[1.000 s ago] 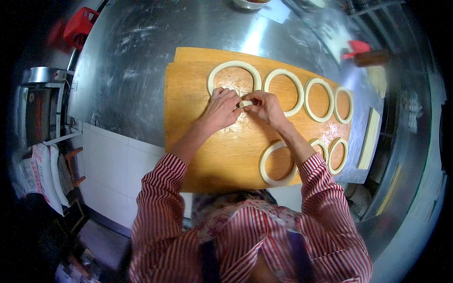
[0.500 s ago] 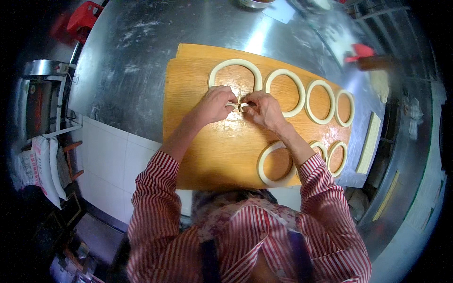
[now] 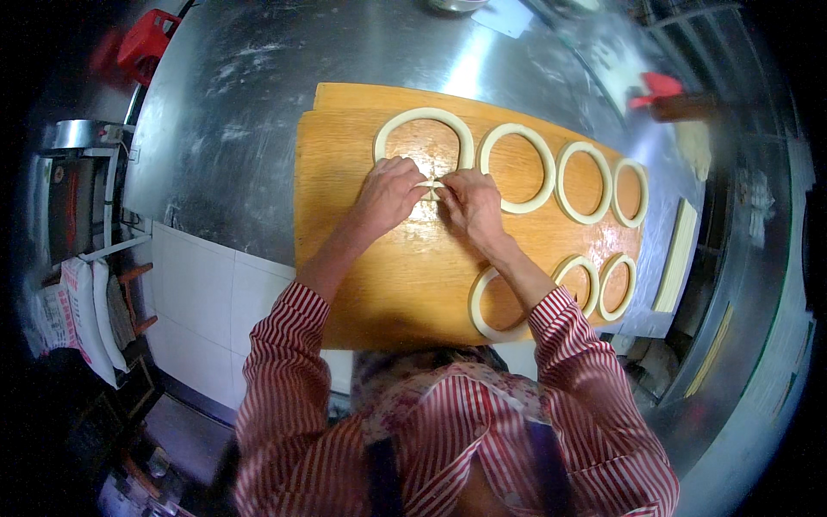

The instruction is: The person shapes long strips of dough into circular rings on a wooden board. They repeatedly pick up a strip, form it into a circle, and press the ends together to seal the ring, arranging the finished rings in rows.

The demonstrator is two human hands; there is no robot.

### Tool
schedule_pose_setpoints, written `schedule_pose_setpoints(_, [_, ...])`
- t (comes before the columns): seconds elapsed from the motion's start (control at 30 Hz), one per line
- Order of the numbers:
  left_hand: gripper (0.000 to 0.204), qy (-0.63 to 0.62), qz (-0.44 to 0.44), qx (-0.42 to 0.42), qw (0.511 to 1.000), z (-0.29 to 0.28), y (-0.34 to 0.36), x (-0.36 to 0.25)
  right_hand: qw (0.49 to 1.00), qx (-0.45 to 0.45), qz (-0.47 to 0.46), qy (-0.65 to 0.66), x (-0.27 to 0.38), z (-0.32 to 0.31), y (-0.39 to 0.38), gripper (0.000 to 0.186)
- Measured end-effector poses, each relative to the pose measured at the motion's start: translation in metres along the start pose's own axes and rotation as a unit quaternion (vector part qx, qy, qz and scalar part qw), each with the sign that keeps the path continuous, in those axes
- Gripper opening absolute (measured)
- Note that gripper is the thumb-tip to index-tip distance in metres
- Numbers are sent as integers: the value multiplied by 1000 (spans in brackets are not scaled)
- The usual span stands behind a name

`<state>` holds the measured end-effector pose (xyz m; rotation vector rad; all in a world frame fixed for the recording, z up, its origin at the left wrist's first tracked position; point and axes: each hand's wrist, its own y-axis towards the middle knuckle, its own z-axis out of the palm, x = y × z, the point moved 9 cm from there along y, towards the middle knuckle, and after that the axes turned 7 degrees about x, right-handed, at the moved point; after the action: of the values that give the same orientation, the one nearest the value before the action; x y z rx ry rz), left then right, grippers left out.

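Note:
A wooden board [image 3: 345, 233] lies on a steel table [image 3: 258, 95]. On it are several pale dough rings. My left hand [image 3: 388, 191] and my right hand [image 3: 469, 203] meet at the near side of the leftmost dough ring [image 3: 422, 118], pinching its two ends together between the fingertips. More rings lie to the right in a row, such as one right beside it [image 3: 517, 164], and others lie in a nearer row by my right forearm, among them a ring [image 3: 482, 302] partly under the sleeve.
A strip of dough [image 3: 676, 254] lies off the board's right edge. A red object [image 3: 655, 86] sits at the far right of the table. A red stool [image 3: 142, 43] stands at the far left, sacks [image 3: 77, 310] on the floor to the left.
Both hands have moved slightly toward the far ring, fingertips now closed on its ends. The view has shifted a little.

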<state>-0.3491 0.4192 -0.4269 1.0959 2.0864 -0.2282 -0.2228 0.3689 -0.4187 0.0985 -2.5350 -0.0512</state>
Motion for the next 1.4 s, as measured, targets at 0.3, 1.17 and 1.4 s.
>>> schedule_pose_setpoints(0.3, [15,10,-2,-7,1000,3,-2,-4,999,-46,15,8,0,2,-3,12])
schedule_pose_setpoints(1.17, [28,-28,-41,30,998,3,-5,14,994,37,-92,-39,15,5,8,20])
schedule_pose_setpoints(1.4, [20,-26,22,17,999,-10,-16,-9,998,17,-59,-11,26,-16,2,20])
